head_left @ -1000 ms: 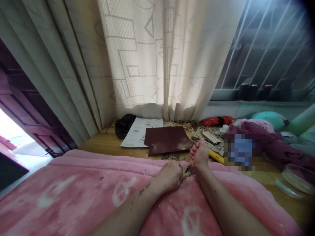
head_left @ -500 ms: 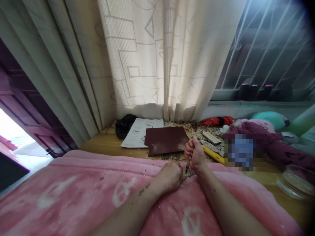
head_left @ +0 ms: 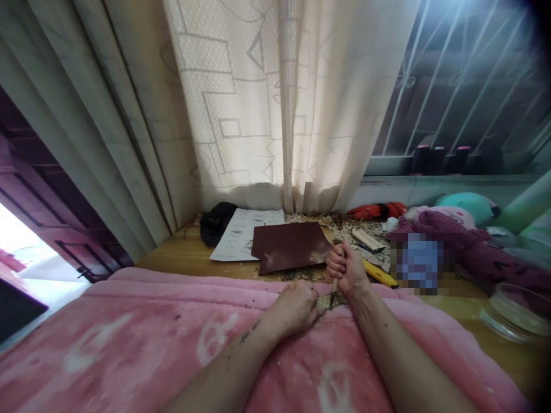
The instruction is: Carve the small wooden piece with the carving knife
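My left hand (head_left: 298,305) is closed around the left end of a small, flat, tan piece with a carved-looking surface (head_left: 323,302), held low over the pink blanket (head_left: 241,287). My right hand (head_left: 349,271) makes a fist around a slim carving tool (head_left: 334,285), its thumb up at the top. The tool stands nearly upright, with its dark tip down at the piece. Most of its handle is hidden by my fingers. The piece's left end is covered by my left hand.
Beyond my hands, a brown sheet (head_left: 290,248) overlaps a white printed sheet (head_left: 230,244) on the wooden surface. Wood shavings (head_left: 342,228) lie behind. A yellow-handled object (head_left: 380,274) is right of my right hand, and a clear bowl (head_left: 512,315) sits farther right.
My right hand and the carving tool have shifted slightly right along the piece. My left hand keeps its grip. The view has moved a little.
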### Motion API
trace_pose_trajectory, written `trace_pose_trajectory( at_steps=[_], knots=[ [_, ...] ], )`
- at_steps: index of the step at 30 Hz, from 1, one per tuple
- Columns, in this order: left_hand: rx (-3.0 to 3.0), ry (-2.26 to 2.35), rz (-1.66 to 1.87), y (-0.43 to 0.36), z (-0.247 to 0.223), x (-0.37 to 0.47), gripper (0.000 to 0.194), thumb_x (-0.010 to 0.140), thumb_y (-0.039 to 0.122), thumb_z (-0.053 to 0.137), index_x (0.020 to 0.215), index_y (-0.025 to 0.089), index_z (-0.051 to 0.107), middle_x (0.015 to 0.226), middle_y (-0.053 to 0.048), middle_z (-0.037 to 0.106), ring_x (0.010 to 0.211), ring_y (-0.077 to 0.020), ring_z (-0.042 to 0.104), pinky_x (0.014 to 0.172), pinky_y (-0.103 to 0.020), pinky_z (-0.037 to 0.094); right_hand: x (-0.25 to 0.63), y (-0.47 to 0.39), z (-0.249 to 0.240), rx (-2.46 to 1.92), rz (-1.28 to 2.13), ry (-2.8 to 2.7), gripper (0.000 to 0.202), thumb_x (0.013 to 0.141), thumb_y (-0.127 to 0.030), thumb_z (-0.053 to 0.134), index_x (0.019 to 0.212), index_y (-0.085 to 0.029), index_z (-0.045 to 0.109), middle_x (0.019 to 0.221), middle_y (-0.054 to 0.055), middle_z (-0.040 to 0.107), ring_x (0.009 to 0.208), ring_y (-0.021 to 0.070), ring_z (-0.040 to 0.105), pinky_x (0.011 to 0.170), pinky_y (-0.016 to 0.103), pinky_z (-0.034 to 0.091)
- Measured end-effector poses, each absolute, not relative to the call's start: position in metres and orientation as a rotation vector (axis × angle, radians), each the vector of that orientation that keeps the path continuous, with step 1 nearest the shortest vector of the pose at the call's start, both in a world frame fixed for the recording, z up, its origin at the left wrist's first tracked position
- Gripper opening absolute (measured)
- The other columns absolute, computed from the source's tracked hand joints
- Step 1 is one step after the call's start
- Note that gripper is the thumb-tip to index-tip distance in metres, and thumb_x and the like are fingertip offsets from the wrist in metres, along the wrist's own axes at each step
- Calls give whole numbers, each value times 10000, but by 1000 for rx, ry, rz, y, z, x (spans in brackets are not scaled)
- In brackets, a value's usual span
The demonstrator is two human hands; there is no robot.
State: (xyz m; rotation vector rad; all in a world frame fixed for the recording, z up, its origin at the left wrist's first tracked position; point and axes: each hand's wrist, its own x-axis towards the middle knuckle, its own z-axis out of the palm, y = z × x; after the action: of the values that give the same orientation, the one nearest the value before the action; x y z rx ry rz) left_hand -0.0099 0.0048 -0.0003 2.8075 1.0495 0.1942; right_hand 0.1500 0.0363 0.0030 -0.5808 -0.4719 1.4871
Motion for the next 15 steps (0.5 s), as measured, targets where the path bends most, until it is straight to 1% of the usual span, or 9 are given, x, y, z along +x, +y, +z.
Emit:
trace_pose_trajectory(
  at_steps=[5, 9, 15],
  knots=[
    [2799, 1059, 191, 6, -2, -11, 225, 783, 339, 515, 746, 148, 628, 753, -61, 583, 713, -173, 536, 632, -246, 376, 148, 37, 2, -616, 1349, -327, 434, 819, -526, 418, 563, -189, 325, 375, -110, 194, 306, 44, 95, 270, 132, 107],
    [2783, 1087, 200, 7, -4, -11, 224, 781, 340, 514, 729, 152, 625, 725, -54, 572, 684, -163, 528, 604, -239, 359, 142, 36, 5, -716, 1235, -286, 458, 796, -572, 418, 561, -194, 309, 360, -114, 196, 291, 43, 107, 263, 140, 109],
    [2746, 1078, 223, 8, -1, -10, 261, 790, 353, 493, 698, 144, 620, 696, -55, 567, 647, -151, 516, 581, -238, 344, 136, 34, 8, -792, 1126, -242, 460, 786, -590, 410, 570, -198, 301, 350, -117, 199, 280, 43, 119, 262, 144, 111]
  ],
)
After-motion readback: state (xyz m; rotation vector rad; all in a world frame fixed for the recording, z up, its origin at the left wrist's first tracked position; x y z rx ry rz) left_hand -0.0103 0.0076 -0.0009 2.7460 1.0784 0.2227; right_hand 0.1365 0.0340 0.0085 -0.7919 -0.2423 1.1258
